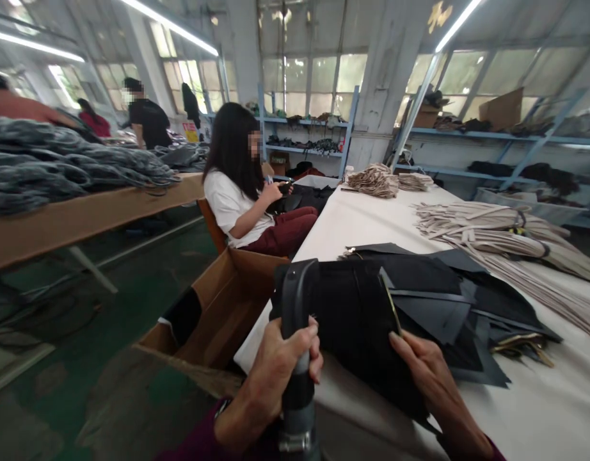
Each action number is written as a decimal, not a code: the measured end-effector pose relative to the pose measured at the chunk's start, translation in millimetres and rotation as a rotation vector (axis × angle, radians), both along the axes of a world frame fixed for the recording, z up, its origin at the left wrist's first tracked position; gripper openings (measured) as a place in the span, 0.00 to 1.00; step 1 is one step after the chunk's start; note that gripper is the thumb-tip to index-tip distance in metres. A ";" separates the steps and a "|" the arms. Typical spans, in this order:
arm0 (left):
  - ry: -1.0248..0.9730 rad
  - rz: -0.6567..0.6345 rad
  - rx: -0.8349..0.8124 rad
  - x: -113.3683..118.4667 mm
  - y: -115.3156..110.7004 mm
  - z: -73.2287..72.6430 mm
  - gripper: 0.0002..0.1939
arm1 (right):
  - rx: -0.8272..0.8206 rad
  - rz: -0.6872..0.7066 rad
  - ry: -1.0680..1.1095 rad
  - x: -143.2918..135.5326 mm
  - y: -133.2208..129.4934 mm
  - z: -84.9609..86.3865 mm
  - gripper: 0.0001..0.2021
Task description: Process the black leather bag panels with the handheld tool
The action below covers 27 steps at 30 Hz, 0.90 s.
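The table (357, 221) bears strap bundles (499, 242); a tube (294, 291) overlaps the black fabric (347, 314).

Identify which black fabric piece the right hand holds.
The flat black fabric piece partly behind the curved black tube; the other black pieces lie piled to its right.

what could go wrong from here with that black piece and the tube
The black tube in the left hand might snag or crease the black piece, which it overlaps in this view. The right hand seems to grip that piece only near its gold-coloured strip, so it could slip, perhaps into the open cardboard box below. The loose pile of dark pieces lies close by and could get dragged along.
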<state>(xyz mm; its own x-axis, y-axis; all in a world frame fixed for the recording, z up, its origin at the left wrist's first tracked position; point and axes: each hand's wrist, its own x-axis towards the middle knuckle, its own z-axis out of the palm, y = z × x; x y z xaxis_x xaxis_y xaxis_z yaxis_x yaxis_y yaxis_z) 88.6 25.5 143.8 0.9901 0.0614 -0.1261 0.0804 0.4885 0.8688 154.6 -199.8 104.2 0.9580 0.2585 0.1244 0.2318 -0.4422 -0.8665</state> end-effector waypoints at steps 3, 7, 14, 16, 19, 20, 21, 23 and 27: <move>0.037 -0.031 0.026 -8.5 -1.1 3.6 0.11 | 0.125 -0.221 -0.118 10.3 12.1 10.9 0.19; 0.110 -0.051 0.026 -18.2 -5.9 1.1 0.15 | 0.164 -0.513 -0.455 32.7 29.6 19.5 0.19; 0.162 -0.084 0.021 -11.2 -5.8 -22.8 0.16 | 0.012 -0.657 -0.824 51.2 30.1 16.5 0.16; 0.165 -0.085 0.009 -11.8 -7.7 -21.9 0.17 | -0.062 -0.595 -0.833 57.2 27.9 7.7 0.16; 0.154 -0.092 -0.007 -15.9 -11.9 -14.8 0.17 | -0.172 -0.460 -0.776 73.9 27.7 -9.0 0.17; 0.155 -0.096 -0.011 -17.1 -12.8 -12.9 0.17 | -0.208 -0.420 -0.744 80.9 27.8 -14.9 0.18; 0.158 -0.099 -0.016 -17.7 -13.0 -12.0 0.17 | -0.247 -0.385 -0.711 87.7 27.6 -20.8 0.19; 0.159 -0.099 -0.025 -16.6 -11.0 -14.7 0.17 | -0.328 -0.327 -0.654 98.2 25.8 -31.9 0.22; 0.163 -0.074 -0.044 -12.5 3.7 -32.5 0.18 | -0.440 -0.248 -0.639 97.5 27.1 -41.2 0.21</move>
<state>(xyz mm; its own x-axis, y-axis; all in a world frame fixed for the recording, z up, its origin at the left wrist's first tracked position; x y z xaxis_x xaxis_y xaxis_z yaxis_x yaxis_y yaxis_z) 76.2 29.2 111.3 0.9578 -0.0197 -0.2867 0.2558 0.5135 0.8191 252.1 -172.7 63.1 0.7721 0.2009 0.6029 0.4737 -0.8144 -0.3352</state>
